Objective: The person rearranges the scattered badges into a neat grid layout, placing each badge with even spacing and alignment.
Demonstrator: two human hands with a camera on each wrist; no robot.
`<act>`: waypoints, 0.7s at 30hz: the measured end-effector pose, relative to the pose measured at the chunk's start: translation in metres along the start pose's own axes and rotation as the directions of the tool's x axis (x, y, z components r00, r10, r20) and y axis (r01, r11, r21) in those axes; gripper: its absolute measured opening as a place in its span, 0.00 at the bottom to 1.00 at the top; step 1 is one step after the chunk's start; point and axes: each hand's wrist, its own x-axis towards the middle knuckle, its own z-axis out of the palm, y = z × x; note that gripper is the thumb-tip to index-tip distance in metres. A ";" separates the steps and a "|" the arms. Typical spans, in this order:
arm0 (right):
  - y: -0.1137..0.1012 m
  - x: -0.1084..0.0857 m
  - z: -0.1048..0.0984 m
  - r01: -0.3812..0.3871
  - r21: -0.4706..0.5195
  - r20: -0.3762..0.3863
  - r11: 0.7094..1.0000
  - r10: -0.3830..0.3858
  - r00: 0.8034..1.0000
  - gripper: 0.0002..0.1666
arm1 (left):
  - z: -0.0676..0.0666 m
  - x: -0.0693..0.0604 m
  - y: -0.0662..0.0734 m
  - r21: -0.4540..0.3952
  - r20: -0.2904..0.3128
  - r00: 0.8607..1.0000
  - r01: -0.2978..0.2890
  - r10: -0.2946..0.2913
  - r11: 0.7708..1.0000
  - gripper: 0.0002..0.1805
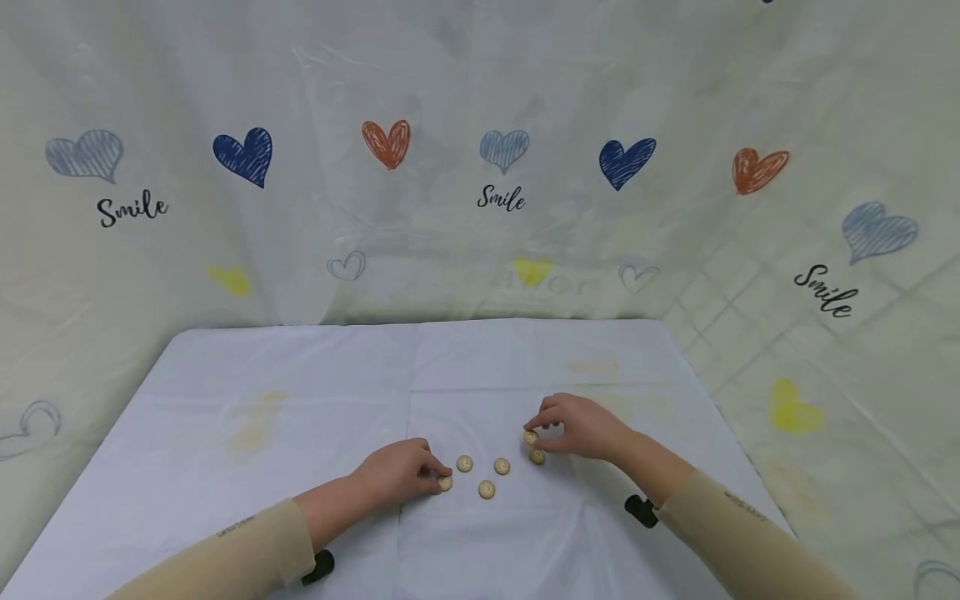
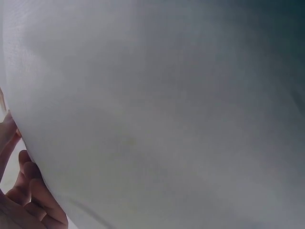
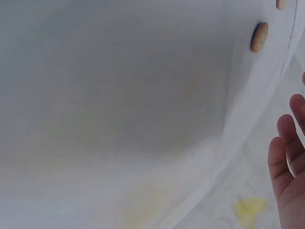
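Observation:
Several small round tan pieces lie on the white cloth in the head view. My left hand (image 1: 402, 473) pinches one round piece (image 1: 446, 483) between thumb and finger at the cloth. My right hand (image 1: 576, 427) pinches another piece (image 1: 531, 437), just behind a piece (image 1: 537, 457) that lies on the cloth. Between the hands are three more: one piece (image 1: 464, 463), one nearer piece (image 1: 487, 489) and one piece (image 1: 502, 467). In the left wrist view, curled fingers (image 2: 40, 200) show at the lower left. The right wrist view shows fingers (image 3: 288, 143) and a piece (image 3: 259, 37) on the cloth.
The table (image 1: 315, 367) is covered with a white cloth with faint yellow stains. Behind it hangs a pale sheet (image 1: 435, 67) printed with hearts and words. A black object (image 1: 641, 511) is at the right sleeve, and another (image 1: 318, 567) at the left sleeve.

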 end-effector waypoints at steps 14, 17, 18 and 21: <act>-0.007 0.079 0.009 -0.135 0.031 0.149 0.990 0.129 0.980 0.14 | 0.000 0.004 -0.005 -0.024 0.038 0.998 0.042 -0.041 0.999 0.13; -0.010 0.095 0.014 -0.138 0.026 0.168 0.990 0.132 0.977 0.14 | -0.002 0.004 -0.004 -0.035 0.044 0.998 0.040 -0.038 0.999 0.13; -0.011 0.100 0.016 -0.133 0.023 0.171 0.991 0.127 0.977 0.13 | -0.002 0.004 -0.003 -0.040 0.045 0.998 0.041 -0.039 0.998 0.13; -0.016 0.114 0.021 -0.118 0.028 0.178 0.993 0.112 0.978 0.13 | -0.002 0.004 -0.004 -0.052 0.039 0.999 0.036 -0.034 0.998 0.13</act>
